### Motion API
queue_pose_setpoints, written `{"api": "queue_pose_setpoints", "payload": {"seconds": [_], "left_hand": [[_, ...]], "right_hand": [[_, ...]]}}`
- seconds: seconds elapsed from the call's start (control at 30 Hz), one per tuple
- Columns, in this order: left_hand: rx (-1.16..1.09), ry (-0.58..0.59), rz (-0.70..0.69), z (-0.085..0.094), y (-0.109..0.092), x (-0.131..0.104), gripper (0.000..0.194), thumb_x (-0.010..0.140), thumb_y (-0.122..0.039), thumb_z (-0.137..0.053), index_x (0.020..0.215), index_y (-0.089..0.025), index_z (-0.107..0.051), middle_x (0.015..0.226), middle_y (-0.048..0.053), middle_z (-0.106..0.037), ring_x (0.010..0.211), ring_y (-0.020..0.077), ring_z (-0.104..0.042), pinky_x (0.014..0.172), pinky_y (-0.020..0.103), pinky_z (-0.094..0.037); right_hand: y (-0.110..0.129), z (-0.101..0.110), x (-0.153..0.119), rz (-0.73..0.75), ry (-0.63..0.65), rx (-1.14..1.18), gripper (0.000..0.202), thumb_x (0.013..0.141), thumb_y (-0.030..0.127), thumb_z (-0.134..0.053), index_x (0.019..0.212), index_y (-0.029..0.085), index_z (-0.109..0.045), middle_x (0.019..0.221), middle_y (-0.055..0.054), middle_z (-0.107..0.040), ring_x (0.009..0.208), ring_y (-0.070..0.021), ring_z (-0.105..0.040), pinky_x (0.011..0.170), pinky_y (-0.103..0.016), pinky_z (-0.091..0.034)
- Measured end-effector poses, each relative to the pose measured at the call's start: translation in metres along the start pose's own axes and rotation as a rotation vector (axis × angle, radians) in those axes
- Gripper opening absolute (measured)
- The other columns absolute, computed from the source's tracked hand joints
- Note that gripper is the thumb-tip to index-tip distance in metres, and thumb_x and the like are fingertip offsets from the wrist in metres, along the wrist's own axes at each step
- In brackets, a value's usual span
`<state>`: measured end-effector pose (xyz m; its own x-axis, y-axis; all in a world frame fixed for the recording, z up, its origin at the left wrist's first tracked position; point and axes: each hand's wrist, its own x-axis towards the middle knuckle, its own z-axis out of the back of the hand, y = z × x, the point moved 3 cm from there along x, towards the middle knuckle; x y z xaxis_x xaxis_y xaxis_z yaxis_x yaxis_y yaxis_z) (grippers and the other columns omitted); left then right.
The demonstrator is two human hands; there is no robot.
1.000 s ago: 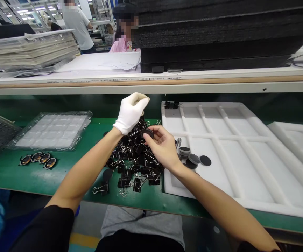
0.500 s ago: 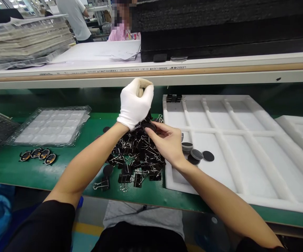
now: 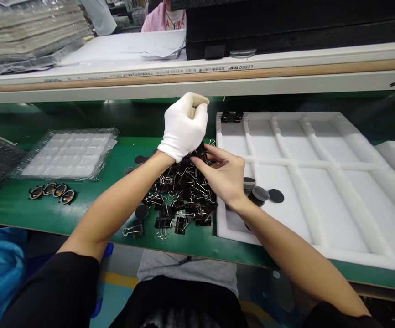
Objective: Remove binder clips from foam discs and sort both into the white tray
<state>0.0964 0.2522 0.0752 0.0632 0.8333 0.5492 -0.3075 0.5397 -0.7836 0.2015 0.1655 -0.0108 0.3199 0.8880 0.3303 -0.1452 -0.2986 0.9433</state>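
My left hand (image 3: 185, 127), in a white glove, is closed in a fist above a heap of black binder clips (image 3: 184, 191). Its lower side hides what it grips; something black shows just beneath it. Bare, my right hand (image 3: 225, 175) pinches a black disc between thumb and fingers right under the glove, the disc mostly covered now. Both hands meet at this dark spot. Loose black discs (image 3: 142, 212) lie left of the heap, and a single binder clip (image 3: 134, 229) rests near the table's front edge.
To the right lies a white foam tray (image 3: 288, 162) with compartments, holding several dark discs (image 3: 260, 193) and binder clips (image 3: 232, 117) on its far corner. At left are a clear plastic tray (image 3: 69, 155) and small ringed parts (image 3: 59, 190). A white shelf edge (image 3: 132, 86) crosses behind.
The view has tilted down and shifted slightly. My hands remain together over the heap; the disc in my right hand, plainer before, is now largely hidden beneath the glove.
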Motion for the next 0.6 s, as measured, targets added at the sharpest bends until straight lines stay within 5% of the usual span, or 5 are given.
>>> {"api": "queue_pose_setpoints", "payload": {"seconds": [0.17, 0.33, 0.47, 0.6], "left_hand": [[0.030, 0.039, -0.055, -0.003, -0.002, 0.001, 0.015, 0.095, -0.029, -0.069, 0.086, -0.017, -0.068, 0.076, 0.001, -0.063, 0.070, 0.0130, -0.060, 0.069, 0.028, -0.047], [0.010, 0.264, -0.025, 0.017, -0.009, 0.008, 0.043, 0.105, -0.052, -0.049, 0.083, -0.019, -0.065, 0.070, 0.003, -0.062, 0.067, 0.0151, -0.061, 0.066, 0.031, -0.047], [0.514, 0.448, -0.201, 0.047, -0.005, -0.019, 0.060, 0.101, -0.059, -0.050, 0.055, -0.021, -0.050, 0.053, 0.003, -0.046, 0.052, 0.0134, -0.041, 0.056, 0.032, -0.029], [0.971, 0.642, -0.390, 0.058, 0.016, -0.063, 0.056, 0.093, -0.063, -0.057, 0.059, -0.019, -0.052, 0.055, 0.002, -0.048, 0.048, 0.0127, -0.037, 0.057, 0.030, -0.011]], "right_hand": [[-0.001, 0.000, 0.003, -0.019, 0.035, -0.012, 0.050, 0.075, 0.042, -0.088, 0.118, 0.018, -0.081, 0.096, -0.006, -0.078, 0.080, -0.0206, -0.069, 0.076, -0.043, -0.061], [-0.002, 0.006, 0.017, -0.160, 0.096, 0.301, 0.055, 0.074, 0.039, -0.088, 0.122, 0.018, -0.072, 0.096, -0.006, -0.077, 0.088, -0.0224, -0.073, 0.083, -0.044, -0.065], [-0.006, 0.013, 0.031, -0.287, 0.088, 0.611, 0.046, 0.067, 0.037, -0.093, 0.099, 0.024, -0.063, 0.102, -0.002, -0.076, 0.102, -0.0237, -0.075, 0.093, -0.044, -0.065], [-0.008, 0.018, 0.035, -0.302, 0.074, 0.568, 0.050, 0.066, 0.040, -0.095, 0.103, 0.026, -0.064, 0.108, -0.001, -0.077, 0.105, -0.0218, -0.074, 0.088, -0.038, -0.065]]}}
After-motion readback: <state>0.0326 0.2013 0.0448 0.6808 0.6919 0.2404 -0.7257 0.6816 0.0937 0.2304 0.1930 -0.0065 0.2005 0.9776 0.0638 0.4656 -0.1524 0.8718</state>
